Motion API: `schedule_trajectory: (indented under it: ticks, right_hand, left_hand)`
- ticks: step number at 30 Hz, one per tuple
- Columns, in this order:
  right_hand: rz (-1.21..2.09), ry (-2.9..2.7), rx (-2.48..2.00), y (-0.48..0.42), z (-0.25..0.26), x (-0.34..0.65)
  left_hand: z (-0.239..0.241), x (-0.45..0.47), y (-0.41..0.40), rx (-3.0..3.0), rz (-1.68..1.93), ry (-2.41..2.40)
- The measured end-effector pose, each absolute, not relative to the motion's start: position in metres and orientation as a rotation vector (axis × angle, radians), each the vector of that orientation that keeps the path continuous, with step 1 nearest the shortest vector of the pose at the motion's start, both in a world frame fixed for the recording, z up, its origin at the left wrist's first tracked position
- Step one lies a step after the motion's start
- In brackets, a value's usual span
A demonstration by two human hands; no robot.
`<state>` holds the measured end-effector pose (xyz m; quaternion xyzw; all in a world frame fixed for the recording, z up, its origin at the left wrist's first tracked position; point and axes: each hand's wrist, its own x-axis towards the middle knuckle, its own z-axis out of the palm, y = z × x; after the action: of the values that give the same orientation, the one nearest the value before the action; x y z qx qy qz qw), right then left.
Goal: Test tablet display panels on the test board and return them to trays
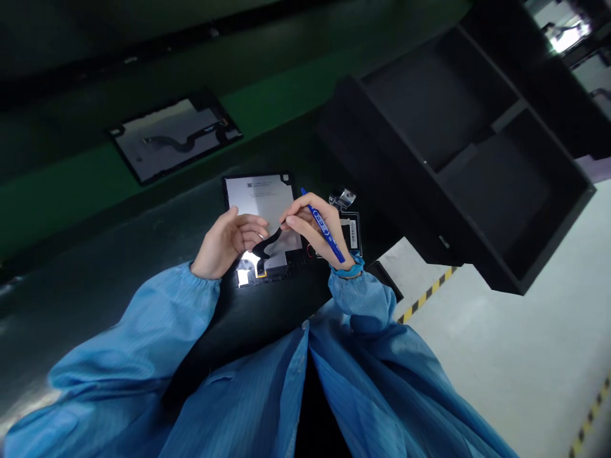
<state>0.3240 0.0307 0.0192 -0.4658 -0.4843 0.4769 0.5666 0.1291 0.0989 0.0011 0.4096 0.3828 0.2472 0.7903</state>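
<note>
A flat panel with a silver back and dark frame lies on the dark work surface in front of me. A black flex cable curves up from its near edge. My left hand rests on the panel's left side, its fingers curled against the cable. My right hand pinches the cable's upper end with thumb and forefinger. A blue marker pen is tucked between the same hand's fingers, its tip pointing away. Both arms wear blue smock sleeves.
A second panel with its own black cable lies further off on the green belt. A black divided tray stands to the right. A small metal clip and a labelled black part sit by my right hand. Striped floor tape runs below.
</note>
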Motion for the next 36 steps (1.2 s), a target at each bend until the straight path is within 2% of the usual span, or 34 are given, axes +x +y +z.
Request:
schedule_trajectory:
  ticks: [4, 8, 15, 23, 25, 31, 36]
  right_hand:
    - [1.166, -1.183, -1.044, 0.035, 0.024, 0.33]
    - [1.104, -1.256, -1.109, 0.034, 0.026, 0.336]
    - [0.777, -1.325, -1.372, 0.026, 0.022, 0.345]
    - [0.402, -1.563, -1.637, 0.011, 0.005, 0.337]
    - [0.427, -1.523, -1.618, 0.009, 0.002, 0.338]
    - [0.791, -1.227, -1.439, 0.01, 0.006, 0.355]
    - [0.632, -1.107, -1.497, 0.001, -0.002, 0.37]
  left_hand:
    - [0.014, 0.142, 0.104, 1.024, 0.42, 0.767]
    - [0.021, 0.156, 0.101, 1.143, 0.518, 0.859]
    - [0.018, 0.167, 0.093, 1.544, 0.697, 1.002]
    - [0.012, 0.176, 0.085, 1.502, 0.622, 0.997]
    - [0.011, 0.178, 0.084, 1.584, 0.593, 0.993]
    - [0.013, 0.189, 0.081, 2.143, 0.699, 0.921]
    - [0.004, 0.197, 0.082, 2.2, 0.732, 0.86]
